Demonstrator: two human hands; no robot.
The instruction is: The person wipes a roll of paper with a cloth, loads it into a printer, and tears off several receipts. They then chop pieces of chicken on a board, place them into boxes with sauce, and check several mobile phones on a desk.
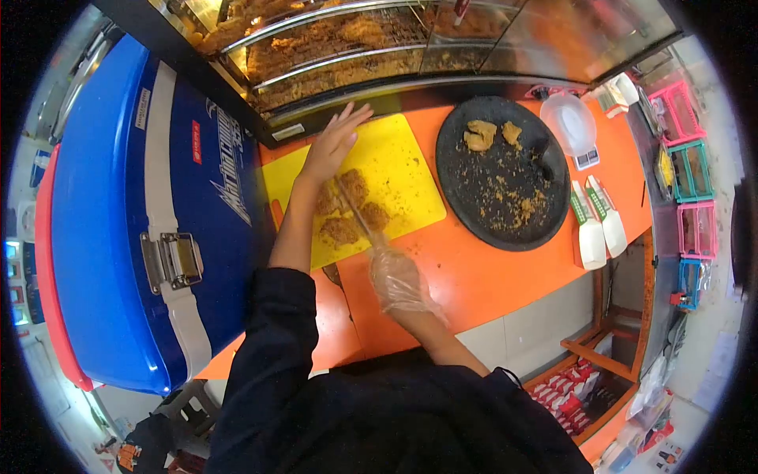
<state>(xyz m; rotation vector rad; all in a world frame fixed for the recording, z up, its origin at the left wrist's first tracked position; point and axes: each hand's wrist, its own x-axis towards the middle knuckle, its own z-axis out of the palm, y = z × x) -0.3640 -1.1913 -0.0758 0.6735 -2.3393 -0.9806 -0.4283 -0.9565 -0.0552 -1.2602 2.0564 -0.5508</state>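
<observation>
On the yellow cutting board (399, 170) lie several pieces of browned fried food (339, 231). My right hand (396, 276), in a clear plastic glove, is wrapped round the handle end of a knife (357, 212), whose blade lies across the pieces. My bare left hand (337, 144) is over the upper part of the board near the blade's far end, palm down, with its fingers stretched out; whether its palm touches the blade is unclear. Right of the board, a round black tray (493, 217) holds crumbs and two chunks of food (479, 136).
A large blue cooler box (213, 213) stands at the left. Behind the board is a glass display case (332, 47) of fried food. A clear bowl (568, 122) sits on a small scale (587, 159) at the right, above white-and-green paper boxes (591, 237). The orange table (466, 272) ends nearer me.
</observation>
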